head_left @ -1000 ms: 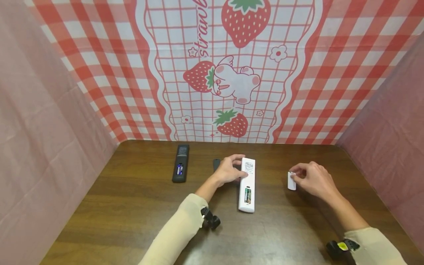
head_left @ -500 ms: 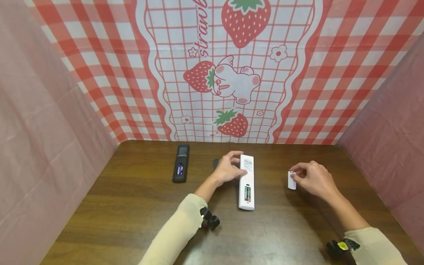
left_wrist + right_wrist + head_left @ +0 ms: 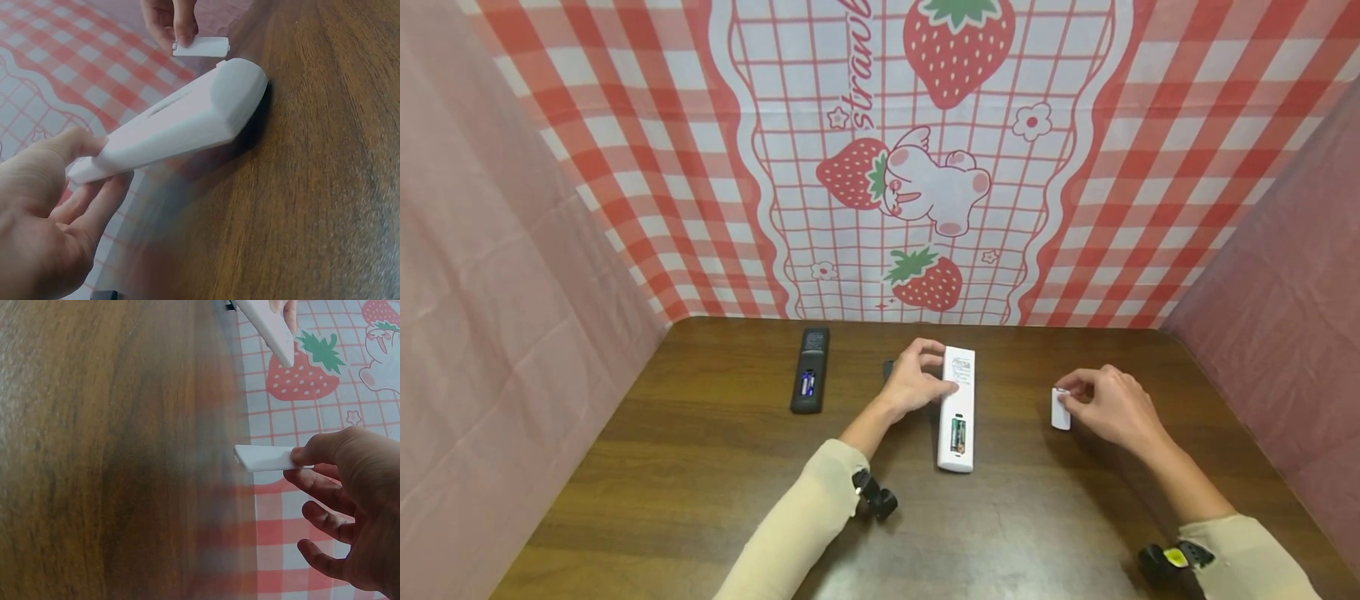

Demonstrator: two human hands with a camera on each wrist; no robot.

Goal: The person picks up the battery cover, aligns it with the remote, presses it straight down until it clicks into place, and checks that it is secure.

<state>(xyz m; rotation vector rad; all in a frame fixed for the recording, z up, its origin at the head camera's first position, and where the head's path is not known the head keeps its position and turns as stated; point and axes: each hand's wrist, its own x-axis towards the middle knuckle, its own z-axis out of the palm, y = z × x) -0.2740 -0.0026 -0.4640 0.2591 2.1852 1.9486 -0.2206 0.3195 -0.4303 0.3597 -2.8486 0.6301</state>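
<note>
A white remote (image 3: 957, 408) is held back side up by my left hand (image 3: 913, 382), thumb on the back and fingers beneath its far part. Its uncovered battery compartment shows batteries with green on them. In the left wrist view the remote (image 3: 181, 119) is tilted above the wood. To the right, my right hand (image 3: 1115, 408) pinches a small white cover (image 3: 1060, 410) between thumb and fingers, apart from the remote. The right wrist view shows the cover (image 3: 265, 458) held at one end, the other fingers loosely bent.
A black remote (image 3: 808, 375) lies at the back left, its compartment uncovered with blue batteries inside. A small dark piece (image 3: 888, 367) is partly hidden behind my left hand. The brown wooden table (image 3: 700, 492) ends at a strawberry-print cloth (image 3: 925, 200), with pink cloth on both sides.
My left hand has moved the white remote slightly toward the back of the table. The right hand and its cover have hardly moved.
</note>
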